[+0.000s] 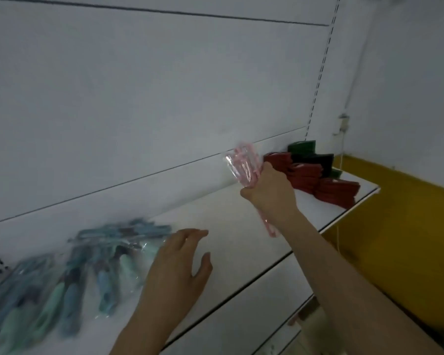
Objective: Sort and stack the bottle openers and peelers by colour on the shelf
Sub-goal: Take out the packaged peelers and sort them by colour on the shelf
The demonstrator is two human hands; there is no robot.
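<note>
Left hand (176, 267) hovers spread beside crinkly teal packets (92, 262); right hand (268, 193) grips glossy pink wrapped utensils (244, 166).

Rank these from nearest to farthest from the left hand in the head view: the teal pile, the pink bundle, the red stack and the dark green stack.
From the left hand:
1. Teal pile, just to its left on the shelf.
2. Pink bundle, up and to the right, gripped by the right hand.
3. Red stack, beyond the right hand.
4. Dark green stack, against the back wall at the far right end.

Motion blur smears the blue-green packets (69, 272), cut off at left.
</note>
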